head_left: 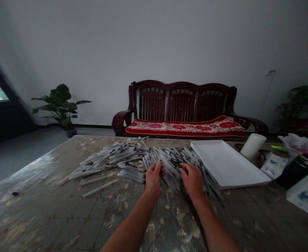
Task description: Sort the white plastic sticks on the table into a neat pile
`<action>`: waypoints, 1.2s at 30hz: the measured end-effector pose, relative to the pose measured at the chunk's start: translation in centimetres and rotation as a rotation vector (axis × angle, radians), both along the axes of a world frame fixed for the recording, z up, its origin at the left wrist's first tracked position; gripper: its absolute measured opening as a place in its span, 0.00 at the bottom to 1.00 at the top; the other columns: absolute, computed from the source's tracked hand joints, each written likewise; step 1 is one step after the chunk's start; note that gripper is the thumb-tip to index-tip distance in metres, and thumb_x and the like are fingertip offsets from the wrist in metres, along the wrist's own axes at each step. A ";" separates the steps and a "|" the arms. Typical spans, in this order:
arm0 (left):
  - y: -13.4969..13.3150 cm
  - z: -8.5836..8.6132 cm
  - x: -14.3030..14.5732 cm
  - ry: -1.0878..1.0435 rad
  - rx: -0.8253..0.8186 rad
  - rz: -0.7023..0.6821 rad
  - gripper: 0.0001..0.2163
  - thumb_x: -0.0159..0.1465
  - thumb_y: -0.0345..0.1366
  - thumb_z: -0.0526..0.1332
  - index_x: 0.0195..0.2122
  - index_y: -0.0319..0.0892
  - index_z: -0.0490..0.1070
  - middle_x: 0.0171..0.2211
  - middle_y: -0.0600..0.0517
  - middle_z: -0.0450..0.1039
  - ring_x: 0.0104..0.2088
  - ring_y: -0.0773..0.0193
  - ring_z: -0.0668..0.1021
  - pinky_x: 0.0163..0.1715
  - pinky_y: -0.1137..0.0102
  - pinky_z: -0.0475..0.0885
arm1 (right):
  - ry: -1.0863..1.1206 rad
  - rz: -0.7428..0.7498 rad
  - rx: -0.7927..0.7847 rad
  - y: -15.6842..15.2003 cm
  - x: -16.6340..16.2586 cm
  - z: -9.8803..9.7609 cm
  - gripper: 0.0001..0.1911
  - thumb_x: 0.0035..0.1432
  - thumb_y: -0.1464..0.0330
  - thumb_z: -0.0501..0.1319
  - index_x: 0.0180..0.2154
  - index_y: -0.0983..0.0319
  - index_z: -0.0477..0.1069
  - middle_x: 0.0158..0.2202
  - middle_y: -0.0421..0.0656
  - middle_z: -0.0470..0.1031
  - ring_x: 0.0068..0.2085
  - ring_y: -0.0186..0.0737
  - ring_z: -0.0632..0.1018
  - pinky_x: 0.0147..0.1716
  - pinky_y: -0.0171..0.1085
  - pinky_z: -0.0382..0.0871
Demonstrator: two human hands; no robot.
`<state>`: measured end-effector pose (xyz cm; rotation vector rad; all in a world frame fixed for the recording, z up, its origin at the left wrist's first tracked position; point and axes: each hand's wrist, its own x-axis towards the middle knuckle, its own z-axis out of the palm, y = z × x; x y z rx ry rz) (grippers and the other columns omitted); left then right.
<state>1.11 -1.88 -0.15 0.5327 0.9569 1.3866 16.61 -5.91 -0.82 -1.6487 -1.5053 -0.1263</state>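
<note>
Several pale, translucent pens, many with dark tips, lie heaped on the table in a left pile (117, 154) and a right pile (169, 171). My left hand (153, 179) is over the near left edge of the right pile, thumb and fingers pinched together; whatever is between them is too small to make out. Facing it, my right hand (193, 179) bends its fingers down at the dark parts among the pens. Its fingertips are close together, and I cannot make out what they grip. A single pen (100, 188) lies apart at the front left.
A shallow white tray (230, 164) stands right of the pens. Beyond it are a white roll (253, 146), a small box (274, 165) and a larger box (306, 190). The patterned table (85, 217) reaches toward a wooden bench (181, 105). A potted plant (62, 105) stands at left.
</note>
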 end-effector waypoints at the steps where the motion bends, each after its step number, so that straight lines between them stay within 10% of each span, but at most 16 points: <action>1: -0.1 0.0 0.1 0.008 0.007 -0.005 0.22 0.39 0.48 0.75 0.28 0.37 0.76 0.22 0.55 0.72 0.22 0.70 0.73 0.23 0.75 0.68 | -0.009 -0.017 0.001 -0.1 0.0 0.1 0.13 0.61 0.66 0.57 0.42 0.60 0.78 0.36 0.45 0.78 0.40 0.45 0.75 0.44 0.42 0.64; 26: 0.2 0.2 -0.2 -0.055 0.045 -0.020 0.23 0.41 0.50 0.75 0.29 0.38 0.73 0.21 0.56 0.70 0.22 0.70 0.75 0.23 0.75 0.69 | 0.022 0.207 -0.009 -0.8 -1.3 1.1 0.12 0.62 0.65 0.55 0.28 0.58 0.72 0.29 0.42 0.74 0.36 0.41 0.73 0.39 0.37 0.62; 31: 1.4 0.1 -1.5 0.014 0.042 0.105 0.22 0.43 0.51 0.72 0.30 0.39 0.72 0.20 0.58 0.69 0.20 0.70 0.74 0.21 0.75 0.68 | 0.188 0.058 0.161 -1.1 2.0 1.2 0.11 0.58 0.63 0.55 0.26 0.58 0.69 0.26 0.41 0.71 0.32 0.41 0.71 0.36 0.37 0.64; 36: 1.6 -0.6 -0.6 0.327 0.090 -0.109 0.15 0.54 0.47 0.66 0.30 0.39 0.71 0.19 0.58 0.67 0.19 0.67 0.73 0.20 0.73 0.69 | 0.162 -0.245 0.114 -1.6 4.0 1.3 0.14 0.59 0.59 0.55 0.27 0.60 0.71 0.28 0.44 0.74 0.31 0.42 0.71 0.34 0.38 0.60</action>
